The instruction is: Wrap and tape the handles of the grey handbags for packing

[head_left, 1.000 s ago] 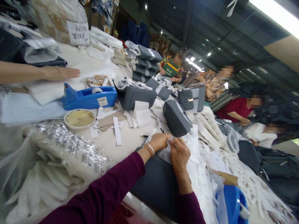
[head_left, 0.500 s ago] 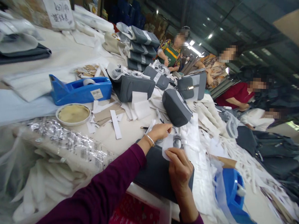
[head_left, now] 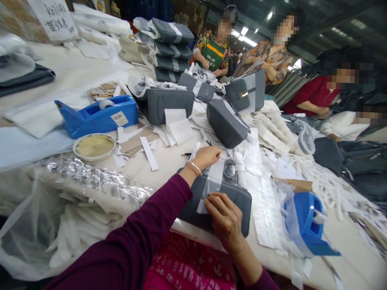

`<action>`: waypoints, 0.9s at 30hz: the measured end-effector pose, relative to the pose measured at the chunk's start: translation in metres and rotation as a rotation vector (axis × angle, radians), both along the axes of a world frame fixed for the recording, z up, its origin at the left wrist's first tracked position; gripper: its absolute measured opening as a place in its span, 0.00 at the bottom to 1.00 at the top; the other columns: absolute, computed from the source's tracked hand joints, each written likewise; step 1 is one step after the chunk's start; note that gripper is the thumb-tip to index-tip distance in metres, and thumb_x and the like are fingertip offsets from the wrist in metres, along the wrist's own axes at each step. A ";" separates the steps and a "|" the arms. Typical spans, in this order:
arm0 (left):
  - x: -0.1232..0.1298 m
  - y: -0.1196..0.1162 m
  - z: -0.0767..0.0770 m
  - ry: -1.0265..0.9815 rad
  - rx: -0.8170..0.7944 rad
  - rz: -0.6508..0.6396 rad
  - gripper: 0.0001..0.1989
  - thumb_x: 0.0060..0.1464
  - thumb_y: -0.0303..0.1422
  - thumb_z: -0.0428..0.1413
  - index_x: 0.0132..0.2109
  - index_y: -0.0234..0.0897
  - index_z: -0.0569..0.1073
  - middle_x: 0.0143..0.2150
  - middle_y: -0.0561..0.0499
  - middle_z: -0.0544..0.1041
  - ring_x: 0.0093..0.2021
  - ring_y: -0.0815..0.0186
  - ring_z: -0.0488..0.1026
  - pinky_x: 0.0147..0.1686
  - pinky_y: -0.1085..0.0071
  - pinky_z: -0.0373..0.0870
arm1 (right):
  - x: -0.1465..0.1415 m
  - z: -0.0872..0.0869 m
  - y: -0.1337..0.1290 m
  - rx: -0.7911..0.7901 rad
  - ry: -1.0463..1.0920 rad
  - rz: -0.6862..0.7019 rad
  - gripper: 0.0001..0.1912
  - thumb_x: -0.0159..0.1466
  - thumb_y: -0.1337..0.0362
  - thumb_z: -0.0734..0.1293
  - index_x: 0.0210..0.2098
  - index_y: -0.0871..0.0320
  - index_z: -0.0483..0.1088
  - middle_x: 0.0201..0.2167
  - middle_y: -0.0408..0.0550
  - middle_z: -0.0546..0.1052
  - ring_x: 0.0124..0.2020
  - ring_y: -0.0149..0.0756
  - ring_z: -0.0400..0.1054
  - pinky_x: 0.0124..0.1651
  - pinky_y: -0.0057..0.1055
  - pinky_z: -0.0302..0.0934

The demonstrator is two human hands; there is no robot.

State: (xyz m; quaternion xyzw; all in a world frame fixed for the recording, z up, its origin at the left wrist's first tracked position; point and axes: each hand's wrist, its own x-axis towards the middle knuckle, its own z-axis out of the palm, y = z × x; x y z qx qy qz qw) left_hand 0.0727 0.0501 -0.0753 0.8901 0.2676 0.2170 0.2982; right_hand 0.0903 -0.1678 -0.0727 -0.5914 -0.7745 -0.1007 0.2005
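Observation:
A dark grey handbag lies flat at the table edge before me, with plastic-wrapped hardware on its far side. A translucent white strip stretches across the bag from far side to near side. At the strip's far end my left hand is closed, its fingertips mostly hidden. My right hand has the near end of the strip between thumb and fingers, low over the bag's face.
One blue tape dispenser stands left beside a round dish of yellowish paste; another dispenser is at right. Wrapped grey bags sit beyond my hands. Clear plastic hangs at the left edge. Several co-workers are across the table.
My right hand has moved left and toward me with the strip's near end, so more of the strip now lies along the bag. My left hand stays near the far end. The view has shifted.

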 end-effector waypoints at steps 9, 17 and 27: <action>-0.015 -0.001 0.028 -0.118 -0.001 -0.146 0.19 0.46 0.16 0.47 0.39 0.34 0.78 0.42 0.49 0.80 0.46 0.66 0.74 0.48 0.73 0.68 | -0.015 0.000 -0.021 -0.076 0.020 -0.051 0.18 0.64 0.61 0.65 0.51 0.63 0.69 0.50 0.58 0.71 0.58 0.48 0.59 0.58 0.44 0.62; -0.111 -0.079 0.000 -0.152 0.274 -0.553 0.18 0.57 0.21 0.49 0.52 0.34 0.73 0.56 0.44 0.73 0.58 0.63 0.68 0.59 0.65 0.63 | -0.002 -0.011 -0.023 -0.056 0.150 -0.008 0.16 0.64 0.65 0.64 0.51 0.58 0.69 0.51 0.55 0.71 0.57 0.46 0.61 0.59 0.44 0.61; -0.124 -0.085 -0.024 -0.085 0.447 -0.608 0.23 0.62 0.30 0.50 0.63 0.35 0.62 0.65 0.43 0.61 0.67 0.61 0.55 0.66 0.58 0.52 | -0.007 -0.027 -0.128 0.066 0.257 -0.371 0.17 0.64 0.73 0.60 0.52 0.56 0.67 0.43 0.53 0.69 0.46 0.44 0.62 0.48 0.44 0.62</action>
